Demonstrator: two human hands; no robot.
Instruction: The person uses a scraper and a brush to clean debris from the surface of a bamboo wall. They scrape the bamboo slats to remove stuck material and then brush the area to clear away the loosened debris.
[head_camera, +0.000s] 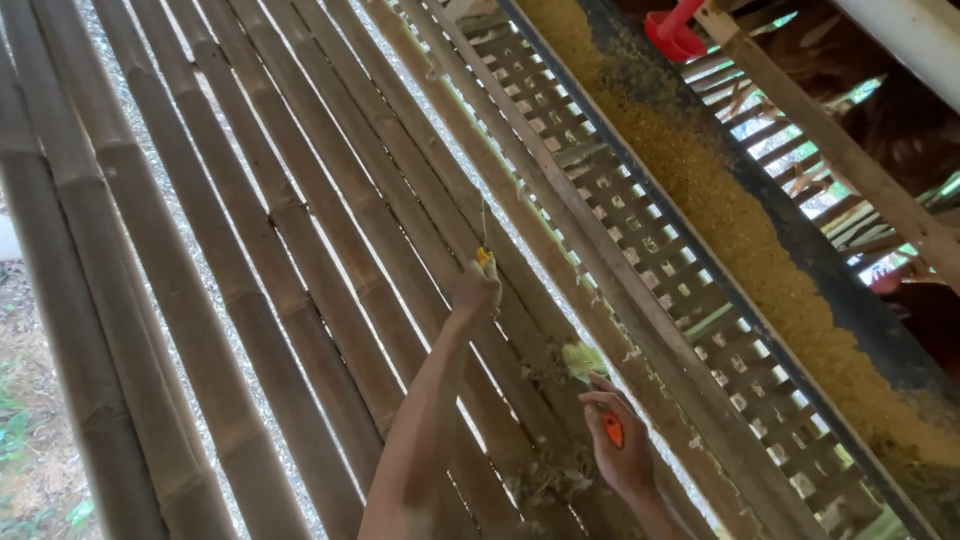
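Observation:
My left hand (476, 290) reaches out over the bamboo slat floor (250, 300) and grips a thin tool with a yellow handle (484, 256), its metal tip pointing away along a slat. My right hand (618, 445) is closer to me and holds a small brush with an orange handle (612, 430). The brush's pale bristles (582, 360) rest on a bamboo pole amid dusty debris (545, 375).
A plastic lattice panel (640, 240) runs diagonally beside the bamboo. Past it lies a long dark trough filled with yellow-brown feed (740, 230). A red plastic drinker (672, 32) hangs at the top. Wooden bars (850, 150) and chickens show at the right. Ground is visible at far left.

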